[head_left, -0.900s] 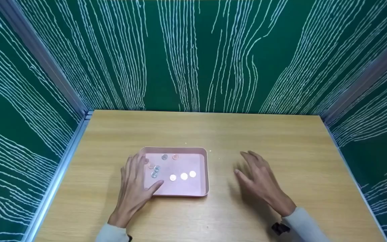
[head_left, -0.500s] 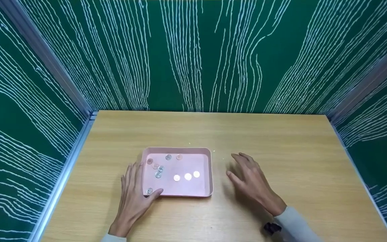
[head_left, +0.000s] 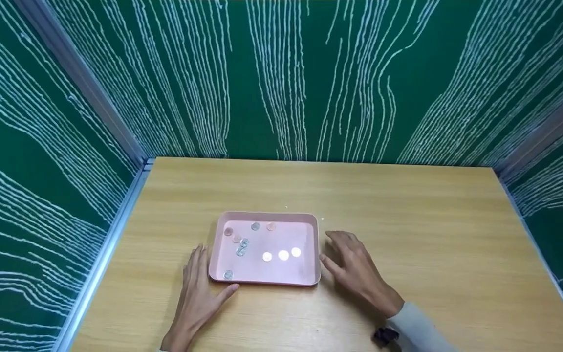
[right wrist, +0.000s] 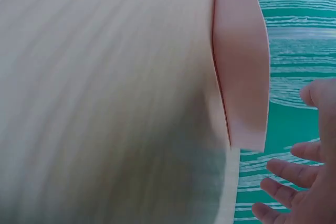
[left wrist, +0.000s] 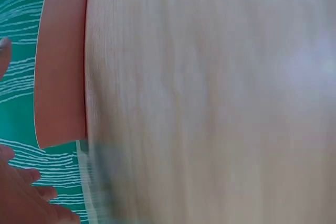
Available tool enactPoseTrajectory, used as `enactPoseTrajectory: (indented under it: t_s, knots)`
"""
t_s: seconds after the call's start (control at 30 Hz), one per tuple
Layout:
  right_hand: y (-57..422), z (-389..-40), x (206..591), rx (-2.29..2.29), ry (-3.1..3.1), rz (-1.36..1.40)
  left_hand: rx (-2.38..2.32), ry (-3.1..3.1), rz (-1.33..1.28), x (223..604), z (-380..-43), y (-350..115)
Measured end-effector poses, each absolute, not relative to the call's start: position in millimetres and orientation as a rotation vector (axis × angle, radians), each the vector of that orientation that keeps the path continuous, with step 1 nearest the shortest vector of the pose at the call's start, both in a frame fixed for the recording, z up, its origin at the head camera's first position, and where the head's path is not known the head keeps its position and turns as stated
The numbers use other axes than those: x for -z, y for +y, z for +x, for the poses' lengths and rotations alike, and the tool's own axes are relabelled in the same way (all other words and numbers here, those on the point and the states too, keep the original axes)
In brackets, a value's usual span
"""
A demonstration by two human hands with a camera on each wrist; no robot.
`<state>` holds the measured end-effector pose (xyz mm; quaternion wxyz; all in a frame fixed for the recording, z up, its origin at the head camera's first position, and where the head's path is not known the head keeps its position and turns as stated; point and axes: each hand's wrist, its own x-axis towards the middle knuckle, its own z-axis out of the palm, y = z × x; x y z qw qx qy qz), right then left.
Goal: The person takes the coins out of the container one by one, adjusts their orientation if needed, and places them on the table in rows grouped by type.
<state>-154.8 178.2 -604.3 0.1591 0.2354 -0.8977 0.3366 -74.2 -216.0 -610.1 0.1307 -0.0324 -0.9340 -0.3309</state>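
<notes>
Fingers (head_left: 194, 266) loosely spread, pinching nothing: left hand (head_left: 197, 296) just left of the tray (head_left: 262, 272), right hand (head_left: 357, 269) just right, contact unclear. Tray sits between them on the desk (head_left: 384, 195), coins (head_left: 283, 255) inside. Probably light, stiff; coins may slide if tilted. Hold by opposite short sides

Coins (head_left: 283, 255) lie in a tray (head_left: 264, 270), which stands on the table (head_left: 408, 205) between the left hand (head_left: 198, 292) and the right hand (head_left: 359, 270), a wall (head_left: 311, 88) rising behind the table.
</notes>
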Motion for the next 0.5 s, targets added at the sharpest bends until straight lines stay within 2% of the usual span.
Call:
enactPoseTrajectory:
  t_s: [0.5]
  knots:
    - [146.6, -164.7, 609.4, -0.973, -2.415, 0.883, 1.202, -2.774, -0.008, 631.2, -76.2, -219.0]
